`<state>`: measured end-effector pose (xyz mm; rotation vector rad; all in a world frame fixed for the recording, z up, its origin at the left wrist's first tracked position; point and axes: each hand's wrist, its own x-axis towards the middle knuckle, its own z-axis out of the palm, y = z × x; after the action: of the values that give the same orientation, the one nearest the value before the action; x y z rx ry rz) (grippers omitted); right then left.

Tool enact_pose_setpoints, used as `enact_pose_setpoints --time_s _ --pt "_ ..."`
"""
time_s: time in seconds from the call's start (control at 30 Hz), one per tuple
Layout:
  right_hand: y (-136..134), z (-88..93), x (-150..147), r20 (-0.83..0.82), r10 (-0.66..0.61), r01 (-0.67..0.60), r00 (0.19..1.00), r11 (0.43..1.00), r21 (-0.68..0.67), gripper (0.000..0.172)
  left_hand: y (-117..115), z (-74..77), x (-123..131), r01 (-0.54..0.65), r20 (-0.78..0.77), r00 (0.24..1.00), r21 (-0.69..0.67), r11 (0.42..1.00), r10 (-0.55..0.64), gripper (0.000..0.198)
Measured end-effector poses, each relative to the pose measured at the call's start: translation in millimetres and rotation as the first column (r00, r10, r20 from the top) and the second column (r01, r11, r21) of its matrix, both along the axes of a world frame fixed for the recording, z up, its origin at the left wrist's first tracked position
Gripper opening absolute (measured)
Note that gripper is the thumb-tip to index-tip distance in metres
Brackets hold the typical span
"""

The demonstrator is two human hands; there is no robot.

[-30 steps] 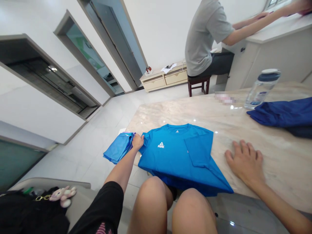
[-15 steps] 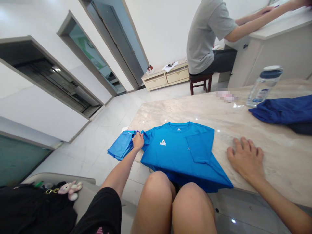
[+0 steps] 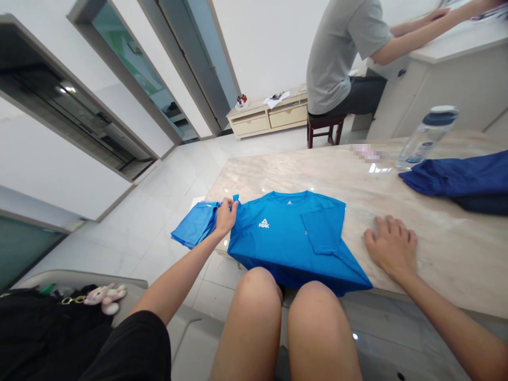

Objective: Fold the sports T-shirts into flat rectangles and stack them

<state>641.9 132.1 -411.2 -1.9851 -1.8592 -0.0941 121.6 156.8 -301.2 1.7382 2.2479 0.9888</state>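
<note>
A bright blue T-shirt (image 3: 273, 233) with a white PEAK logo lies front up on the marble-look table (image 3: 448, 254), its lower part hanging over the near edge. One sleeve, on the right, is folded in across the chest. At the other sleeve, my left hand (image 3: 226, 216) pinches the blue fabric and lifts a small tip of it. Just left of that hand, a folded blue garment pile (image 3: 194, 225) overhangs the table's left end. My right hand (image 3: 392, 244) rests palm down on the tabletop with fingers apart, to the right of the T-shirt and not touching it.
A clear bottle (image 3: 426, 138) with a blue and white lid stands at the back right, beside dark blue clothing (image 3: 464, 180). Beyond the table, a person in a grey shirt (image 3: 337, 58) sits on a stool (image 3: 326, 127). A plush toy (image 3: 106, 297) lies at lower left.
My left hand has turned and raised the sleeve's edge slightly, so a small tip now sticks up. The right hand stays flat on the table. The view has shifted a little.
</note>
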Motion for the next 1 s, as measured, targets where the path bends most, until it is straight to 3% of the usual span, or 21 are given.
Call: enact_pose_setpoints --time_s 0.1,0.2,0.27,0.33,0.47,0.63,0.73,0.8,0.9,1.0 --pt "0.6 0.6 0.8 0.028 -0.011 0.011 1.0 1.0 -0.022 0.064 1.1 -7.9 32.3 0.199 0.17 0.964 0.038 0.979 -0.203 0.023" --pt "2.4 0.0 2.5 0.032 -0.027 0.028 0.999 0.999 -0.042 0.063 -8.0 -20.2 59.0 0.475 0.483 0.778 -0.031 0.88 -0.402 0.036" --pt "3.5 -0.7 3.3 0.032 -0.023 0.024 0.999 0.999 -0.049 0.062 -16.8 -28.0 64.0 0.554 0.601 0.686 -0.066 0.83 -0.41 0.044" --pt "3.7 -1.3 3.3 0.034 -0.019 0.02 0.999 0.999 -0.049 0.062 -23.7 -34.1 57.3 0.529 0.587 0.714 -0.094 0.844 -0.382 0.045" --pt "0.4 -2.8 3.9 0.038 -0.03 0.032 0.999 0.999 -0.043 0.061 -21.8 -43.3 26.3 0.455 0.368 0.85 -0.155 0.877 -0.376 0.033" --pt "16.7 2.8 14.8 -0.083 -0.003 0.001 0.997 1.0 -0.024 0.048 21.2 -55.2 -1.5 0.432 0.115 0.9 -0.132 0.892 -0.419 0.034" --pt "57.9 18.1 13.9 -0.205 0.058 -0.049 0.977 0.998 0.05 0.038 62.7 -58.6 -1.8 0.363 0.081 0.931 -0.135 0.922 -0.355 0.04" --pt "95.5 30.2 5.3 -0.264 0.173 -0.165 0.949 0.985 0.052 0.037 91.1 -57.5 4.0 0.289 0.077 0.957 -0.186 0.939 -0.279 0.041" --pt "150.4 45.3 -14.8 -0.307 0.309 -0.367 0.9 0.917 -0.154 0.039 126.8 -51.0 15.7 0.263 0.046 0.964 -0.336 0.904 -0.263 0.045" --pt "183.5 54.6 -33.7 -0.263 0.324 -0.412 0.909 0.795 -0.444 0.052 146.4 -42.2 22.2 0.358 0.047 0.922 -0.478 0.802 -0.384 0.057"
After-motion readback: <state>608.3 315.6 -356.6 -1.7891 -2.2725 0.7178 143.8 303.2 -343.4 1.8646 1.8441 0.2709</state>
